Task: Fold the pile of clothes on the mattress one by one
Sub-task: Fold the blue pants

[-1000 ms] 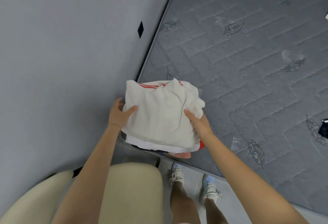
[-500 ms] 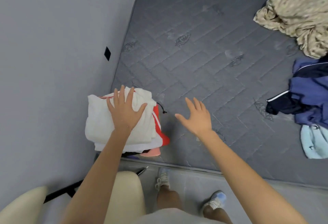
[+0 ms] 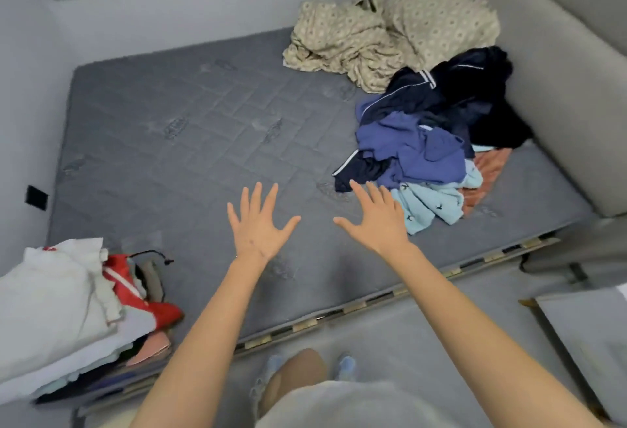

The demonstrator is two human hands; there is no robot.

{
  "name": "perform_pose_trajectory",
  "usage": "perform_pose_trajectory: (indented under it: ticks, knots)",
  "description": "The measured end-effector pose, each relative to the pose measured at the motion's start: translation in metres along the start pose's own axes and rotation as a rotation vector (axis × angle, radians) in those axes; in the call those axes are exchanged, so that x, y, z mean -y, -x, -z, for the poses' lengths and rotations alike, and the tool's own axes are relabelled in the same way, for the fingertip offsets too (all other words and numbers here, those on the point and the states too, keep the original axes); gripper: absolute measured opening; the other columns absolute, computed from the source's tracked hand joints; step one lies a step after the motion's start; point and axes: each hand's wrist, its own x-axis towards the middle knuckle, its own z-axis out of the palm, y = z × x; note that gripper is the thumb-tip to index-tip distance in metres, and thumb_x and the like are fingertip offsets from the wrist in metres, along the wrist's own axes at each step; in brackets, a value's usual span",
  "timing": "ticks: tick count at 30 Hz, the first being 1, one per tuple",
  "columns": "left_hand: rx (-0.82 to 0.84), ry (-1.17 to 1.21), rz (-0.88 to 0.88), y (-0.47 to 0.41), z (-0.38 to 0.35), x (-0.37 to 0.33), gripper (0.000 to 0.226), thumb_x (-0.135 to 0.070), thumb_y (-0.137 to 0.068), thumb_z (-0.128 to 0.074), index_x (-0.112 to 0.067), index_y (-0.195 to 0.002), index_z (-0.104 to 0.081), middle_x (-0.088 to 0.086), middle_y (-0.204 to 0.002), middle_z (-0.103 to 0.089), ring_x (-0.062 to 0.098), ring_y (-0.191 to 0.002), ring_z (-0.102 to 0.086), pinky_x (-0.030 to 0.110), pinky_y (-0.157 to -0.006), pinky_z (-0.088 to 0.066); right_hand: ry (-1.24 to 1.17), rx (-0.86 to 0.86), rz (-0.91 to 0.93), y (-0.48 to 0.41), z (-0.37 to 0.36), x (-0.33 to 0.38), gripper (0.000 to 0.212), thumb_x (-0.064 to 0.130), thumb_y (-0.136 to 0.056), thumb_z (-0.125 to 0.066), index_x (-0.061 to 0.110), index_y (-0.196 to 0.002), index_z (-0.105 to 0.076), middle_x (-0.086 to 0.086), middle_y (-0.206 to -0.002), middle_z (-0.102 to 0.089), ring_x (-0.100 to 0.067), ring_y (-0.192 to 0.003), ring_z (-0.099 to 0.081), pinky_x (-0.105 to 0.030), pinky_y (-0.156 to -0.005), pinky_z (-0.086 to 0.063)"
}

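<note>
A stack of folded clothes (image 3: 61,305), white on top with red beneath, sits on the grey mattress (image 3: 190,156) at its near left corner. An unfolded pile (image 3: 427,149) of navy, blue, light-blue and orange garments lies at the right side of the mattress. My left hand (image 3: 259,224) hovers over the mattress near its front middle, fingers spread, holding nothing. My right hand (image 3: 376,220) is beside it, also spread and empty, its fingertips close to the light-blue garment (image 3: 431,207) at the pile's near edge.
A beige patterned blanket (image 3: 342,44) and pillow (image 3: 441,17) lie at the far right corner. A grey padded wall (image 3: 559,88) borders the mattress on the right, plain walls on the left and back. My legs and shoes (image 3: 346,365) stand at the mattress's front edge.
My left hand has lifted off the folded stack and moved right. Both hands now reach out open toward the unfolded pile. The view has swung right and up.
</note>
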Motion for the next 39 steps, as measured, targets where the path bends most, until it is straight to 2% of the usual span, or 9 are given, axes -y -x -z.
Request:
perform_pose_trajectory:
  ticks: [4,9,19,26,30,34,39]
  knots:
    - [0.049,0.005,-0.145,-0.014,-0.020,-0.090,0.080,-0.072,-0.085,-0.040,-0.038,-0.152,-0.011,-0.002,-0.162,-0.002,0.020,-0.148,0.007,0.053,-0.116,0.006,-0.033,-0.030,-0.130,0.011,0.023,-0.083,0.084,0.068,-0.087,-0.046,0.034,-0.154,-0.008,-0.002,-0.161,-0.014,-0.028,-0.147,-0.009,-0.047,-0.116,-0.018]
    - [0.075,-0.003,-0.247,-0.041,-0.038,-0.152,0.080,-0.072,-0.085,-0.040,-0.038,-0.151,-0.011,-0.003,-0.162,-0.002,0.019,-0.148,0.006,0.052,-0.116,0.007,-0.093,-0.073,-0.260,0.010,0.035,-0.148,0.085,0.069,-0.085,-0.050,0.033,-0.153,-0.013,-0.002,-0.159,-0.019,-0.027,-0.146,-0.014,-0.047,-0.115,-0.021]
    - [0.174,-0.006,-0.322,-0.157,-0.065,-0.258,0.086,-0.073,-0.082,-0.045,-0.038,-0.152,-0.008,-0.002,-0.162,-0.002,0.019,-0.148,0.002,0.052,-0.116,0.006,-0.198,-0.079,-0.413,-0.073,0.068,-0.235,0.085,0.066,-0.087,-0.048,0.035,-0.153,-0.004,-0.005,-0.161,-0.010,-0.026,-0.148,-0.008,-0.046,-0.116,-0.019]
    - [0.207,-0.073,-0.455,-0.216,-0.080,-0.348,0.086,-0.074,-0.083,-0.040,-0.037,-0.152,-0.005,-0.002,-0.162,0.001,0.019,-0.148,0.005,0.053,-0.116,0.004,-0.159,-0.146,-0.481,-0.108,0.098,-0.307,0.085,0.066,-0.086,-0.049,0.032,-0.153,-0.011,-0.004,-0.159,-0.016,-0.025,-0.146,-0.010,-0.044,-0.114,-0.021]
    - [0.257,-0.071,-0.426,-0.247,-0.103,-0.383,0.087,-0.075,-0.083,-0.040,-0.037,-0.152,-0.002,0.000,-0.162,-0.003,0.017,-0.148,-0.008,0.053,-0.115,0.007,-0.161,-0.077,-0.467,-0.143,0.097,-0.345,0.085,0.066,-0.087,-0.048,0.033,-0.153,-0.008,-0.002,-0.160,-0.010,-0.025,-0.147,-0.005,-0.046,-0.116,-0.017]
    - [0.329,-0.074,-0.353,-0.281,-0.148,-0.415,0.090,-0.073,-0.084,-0.043,-0.035,-0.152,0.002,0.002,-0.162,-0.003,0.018,-0.148,-0.006,0.054,-0.116,0.003,-0.125,-0.042,-0.400,-0.194,0.083,-0.389,0.085,0.066,-0.086,-0.051,0.032,-0.154,-0.011,-0.004,-0.161,-0.011,-0.026,-0.147,-0.008,-0.046,-0.116,-0.018]
    - [0.445,0.033,-0.188,-0.315,-0.219,-0.447,0.095,-0.072,-0.082,-0.049,-0.032,-0.153,0.000,0.001,-0.161,-0.013,0.018,-0.147,-0.013,0.056,-0.117,-0.001,-0.076,0.151,-0.264,-0.278,0.051,-0.450,0.088,0.064,-0.088,-0.051,0.031,-0.154,-0.003,-0.006,-0.162,-0.003,-0.029,-0.149,-0.004,-0.049,-0.117,-0.016]
